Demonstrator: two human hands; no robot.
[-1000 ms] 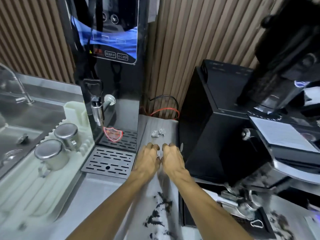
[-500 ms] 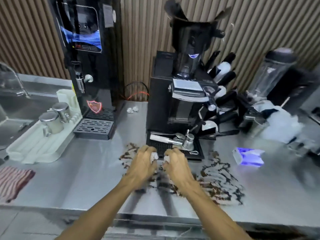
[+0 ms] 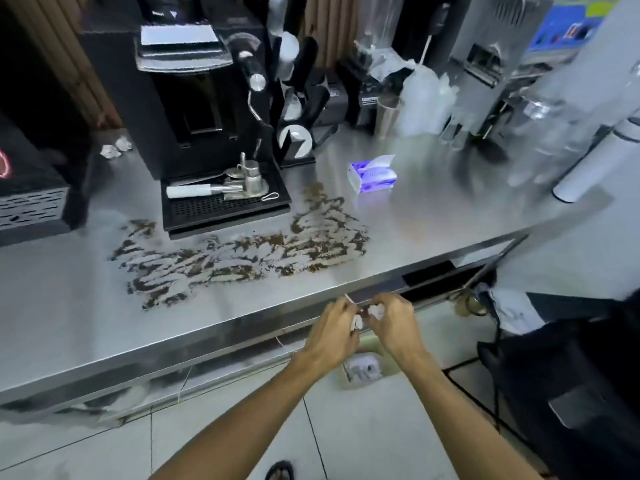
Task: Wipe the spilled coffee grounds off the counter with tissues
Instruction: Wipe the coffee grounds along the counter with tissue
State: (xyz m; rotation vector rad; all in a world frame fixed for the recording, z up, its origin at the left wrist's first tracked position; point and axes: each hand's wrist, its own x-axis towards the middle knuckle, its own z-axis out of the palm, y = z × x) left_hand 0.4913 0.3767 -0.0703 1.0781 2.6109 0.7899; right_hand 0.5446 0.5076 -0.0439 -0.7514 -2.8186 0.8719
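Observation:
Brown coffee grounds (image 3: 239, 258) lie smeared in wavy streaks across the steel counter (image 3: 69, 306), in front of and to the right of the black coffee machine (image 3: 194, 98). My left hand (image 3: 334, 332) and my right hand (image 3: 393, 323) are side by side below the counter's front edge, over the floor. Each pinches a small crumpled white tissue (image 3: 372, 311) between curled fingers. A blue and white tissue pack (image 3: 372, 174) lies on the counter behind the spill.
Two used tissue balls (image 3: 116, 148) sit left of the coffee machine. Its drip tray (image 3: 225, 202) holds a portafilter and a small metal jug. Bottles, a blender and plastic bags crowd the back right. A black bin (image 3: 571, 375) stands on the floor at the right.
My hands have pulled back from the counter top, across the spill, to below its front edge. The view has swung right and down.

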